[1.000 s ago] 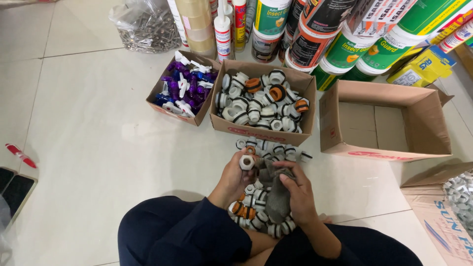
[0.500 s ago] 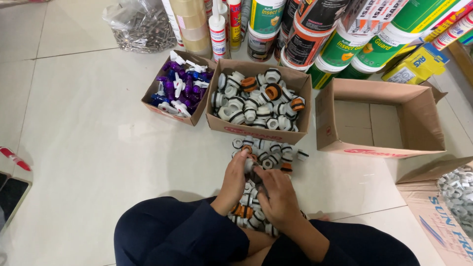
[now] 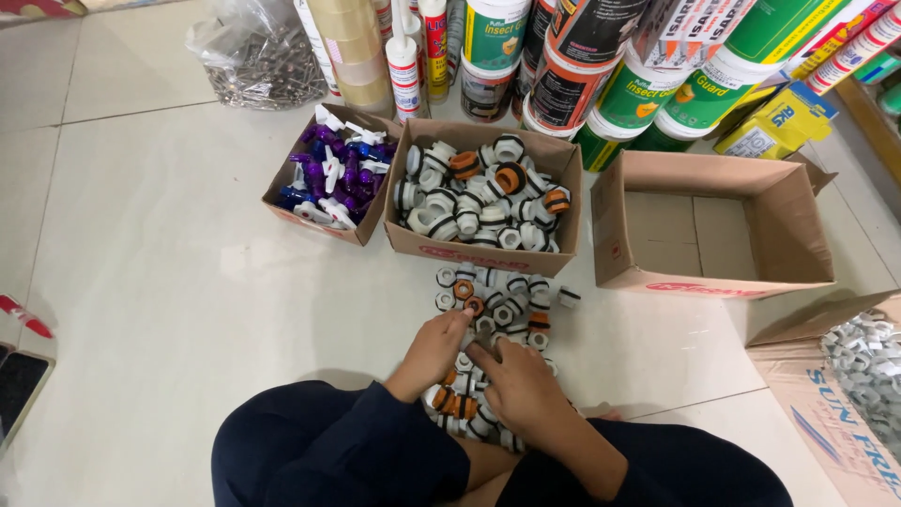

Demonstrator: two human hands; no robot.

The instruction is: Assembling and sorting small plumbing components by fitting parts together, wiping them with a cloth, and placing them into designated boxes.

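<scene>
Sorting through the pile of white and orange plastic fittings [image 3: 493, 305] on the tiled floor [image 3: 169, 300], one fitting is pinched by the left hand [image 3: 434, 352] while the right hand [image 3: 521, 387] rests loosely curled on the pile, and a firm lift would be needed next.

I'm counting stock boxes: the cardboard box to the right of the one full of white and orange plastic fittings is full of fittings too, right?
No. That brown cardboard box on the right is empty, as the head view shows; only the middle cardboard box holds white and orange plastic fittings.
</scene>
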